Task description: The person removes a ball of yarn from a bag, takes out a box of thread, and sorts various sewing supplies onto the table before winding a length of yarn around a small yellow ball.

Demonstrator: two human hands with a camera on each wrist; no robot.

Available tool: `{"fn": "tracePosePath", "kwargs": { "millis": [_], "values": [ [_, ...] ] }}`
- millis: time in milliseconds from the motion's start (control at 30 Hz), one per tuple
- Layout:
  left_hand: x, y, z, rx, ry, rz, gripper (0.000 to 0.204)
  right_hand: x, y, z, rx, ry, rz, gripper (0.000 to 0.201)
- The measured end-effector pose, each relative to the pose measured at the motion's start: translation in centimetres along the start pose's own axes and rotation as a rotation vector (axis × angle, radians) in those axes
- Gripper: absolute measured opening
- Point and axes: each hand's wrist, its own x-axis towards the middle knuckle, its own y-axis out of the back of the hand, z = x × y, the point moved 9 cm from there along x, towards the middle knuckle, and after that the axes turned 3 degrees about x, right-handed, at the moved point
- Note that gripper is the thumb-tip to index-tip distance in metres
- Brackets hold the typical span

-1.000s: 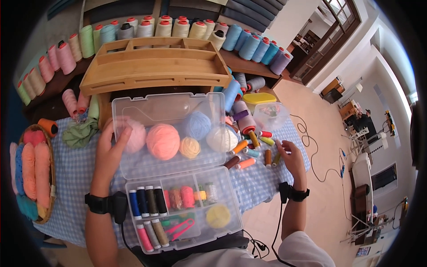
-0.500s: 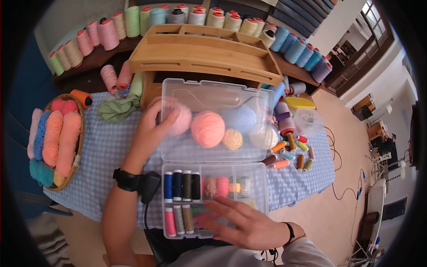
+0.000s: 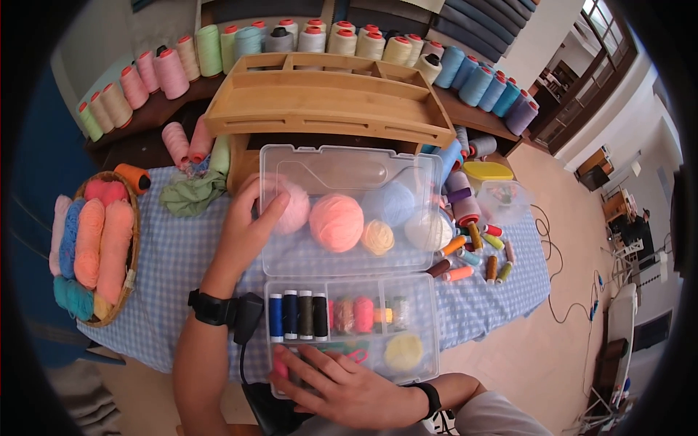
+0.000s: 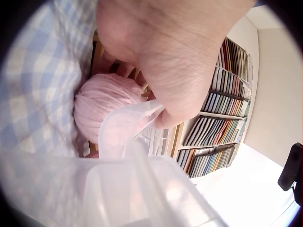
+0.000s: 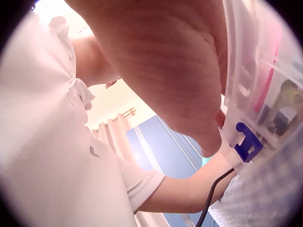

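My left grip (image 3: pixel 249 224) pinches the left edge of a clear, rectangular plastic lid (image 3: pixel 320 163), opened from its clear, divided plastic box (image 3: pixel 434 320) at the near edge of the cloth-covered counter (image 3: pixel 163 291). My right grip (image 3: pixel 349 389) is released, fingers spread over the box's near-left corner. Pink, coral, pale-yellow, blue and white round yarn balls (image 3: pixel 336 223) show through the lid.
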Motion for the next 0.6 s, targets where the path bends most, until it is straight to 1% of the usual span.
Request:
{"fn": "tracePosePath", "kwargs": {
  "millis": [33, 67, 167, 233, 267, 333, 367, 433, 467, 533, 600],
  "values": [
    [0.0, 0.0, -0.1, -0.017, 0.039, 0.001, 0.014, -0.1, 0.3, 0.5, 0.078, -0.057, 0.051, 0.050],
    [-0.1, 0.1, -0.4, -0.032, 0.079, 0.003, 0.014, 0.0, 0.4, 0.6, 0.076, -0.061, 0.057, 0.050],
    [-0.1, 0.1, -0.3, -0.010, 0.069, -0.003, 0.014, -0.1, 0.8, 1.5, 0.143, -0.119, 0.084, 0.047],
    [-0.2, 0.0, -0.4, -0.016, 0.081, -0.006, 0.014, -0.5, 1.2, 2.0, 0.197, -0.151, 0.135, 0.044],
    [-0.2, 0.1, -0.6, -0.020, 0.094, -0.002, 0.014, -0.4, 1.3, 2.1, 0.194, -0.152, 0.140, 0.044],
    [-0.3, 0.1, -0.7, -0.026, 0.105, -0.007, 0.014, -0.3, 2.0, 2.2, 0.232, -0.146, 0.207, 0.039],
    [-0.3, 0.1, -0.9, -0.032, 0.119, -0.009, 0.015, -0.3, 2.1, 2.1, 0.232, -0.149, 0.212, 0.039],
    [-0.3, 0.1, -0.9, -0.033, 0.112, -0.007, 0.015, -0.5, 1.9, 2.0, 0.254, -0.178, 0.191, 0.030],
    [-0.4, 0.1, -0.9, -0.035, 0.110, -0.002, 0.016, -0.5, 2.1, 2.0, 0.254, -0.187, 0.195, 0.030],
    [-0.3, 0.2, -1.0, -0.028, 0.117, -0.011, 0.016, -0.5, 2.4, 1.8, 0.237, -0.149, 0.182, 0.026],
    [-0.4, 0.1, -1.0, -0.025, 0.122, -0.024, 0.016, -0.8, 1.7, 1.6, 0.231, -0.151, 0.169, 0.023]
  ]
}}
